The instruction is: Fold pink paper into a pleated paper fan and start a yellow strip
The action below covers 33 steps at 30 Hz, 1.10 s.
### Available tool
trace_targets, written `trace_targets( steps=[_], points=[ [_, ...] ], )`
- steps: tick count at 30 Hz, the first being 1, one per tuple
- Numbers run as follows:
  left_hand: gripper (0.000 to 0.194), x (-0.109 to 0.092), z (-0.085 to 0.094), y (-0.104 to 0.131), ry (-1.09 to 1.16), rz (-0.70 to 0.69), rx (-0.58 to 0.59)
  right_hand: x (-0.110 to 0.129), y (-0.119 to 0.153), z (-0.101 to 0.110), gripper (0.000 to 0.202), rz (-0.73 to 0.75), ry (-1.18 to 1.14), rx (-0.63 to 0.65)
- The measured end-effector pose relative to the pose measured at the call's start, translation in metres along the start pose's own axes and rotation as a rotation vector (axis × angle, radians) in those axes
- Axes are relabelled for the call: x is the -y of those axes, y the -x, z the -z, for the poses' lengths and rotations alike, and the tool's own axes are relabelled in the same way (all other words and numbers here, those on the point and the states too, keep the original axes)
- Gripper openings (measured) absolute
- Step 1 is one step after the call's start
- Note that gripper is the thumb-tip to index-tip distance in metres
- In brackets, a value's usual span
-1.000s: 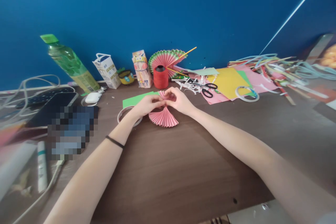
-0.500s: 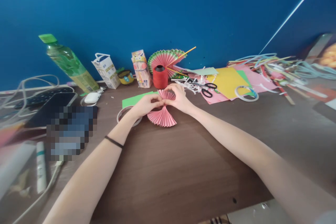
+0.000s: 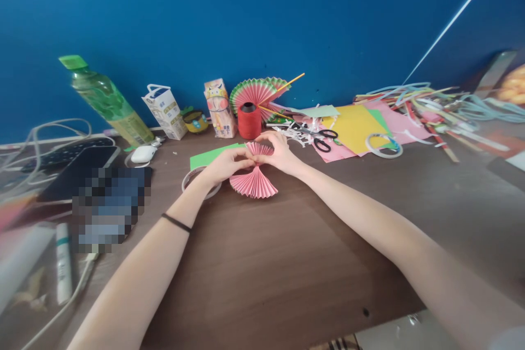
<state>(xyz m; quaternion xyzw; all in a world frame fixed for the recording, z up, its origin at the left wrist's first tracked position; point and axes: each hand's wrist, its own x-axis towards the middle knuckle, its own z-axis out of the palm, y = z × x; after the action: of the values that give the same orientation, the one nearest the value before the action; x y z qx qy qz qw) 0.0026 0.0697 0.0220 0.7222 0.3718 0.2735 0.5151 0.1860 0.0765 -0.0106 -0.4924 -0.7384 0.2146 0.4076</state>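
A pink pleated paper fan (image 3: 255, 183) is pinched at its narrow middle, its folds spreading toward me and away from me. My left hand (image 3: 230, 164) closes on the pinched middle from the left, thumb and fingers together. From the right, my right hand (image 3: 281, 154) grips the same spot, its fingers arched over the far half of the folds. A roll of tape (image 3: 189, 181) lies partly under my left wrist, and a green paper sheet (image 3: 200, 159) is behind it. Beyond the hands stands a red spool of thread (image 3: 249, 122).
Along the blue wall stand a green bottle (image 3: 107, 99), a milk carton (image 3: 164, 112), a pink carton (image 3: 220, 108) and a green-edged fan (image 3: 250, 90). Scissors (image 3: 324, 140), yellow paper (image 3: 350, 126) and another tape roll (image 3: 383, 146) lie right. Phones (image 3: 77, 172) and cables lie left.
The near half of the pink fan spreads slightly wider to the right. Both hands keep their hold in nearly the same place; the view has shifted very slightly.
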Motion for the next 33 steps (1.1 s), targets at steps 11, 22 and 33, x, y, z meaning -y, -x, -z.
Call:
trace_targets(
  steps=[11,22,33],
  points=[
    [0.021,0.0055,0.0031,-0.0004,0.093,0.055,0.029,-0.0027,-0.0018,0.0009,0.051,0.018,-0.017,0.03],
    [0.023,0.0022,-0.0016,-0.0004,0.154,0.084,0.031,-0.0045,-0.001,-0.0023,0.046,0.033,-0.004,0.008],
    [0.026,0.0007,-0.0007,0.0015,-0.017,0.051,0.024,-0.0024,-0.0001,0.0002,0.044,0.043,-0.031,0.012]
  ],
)
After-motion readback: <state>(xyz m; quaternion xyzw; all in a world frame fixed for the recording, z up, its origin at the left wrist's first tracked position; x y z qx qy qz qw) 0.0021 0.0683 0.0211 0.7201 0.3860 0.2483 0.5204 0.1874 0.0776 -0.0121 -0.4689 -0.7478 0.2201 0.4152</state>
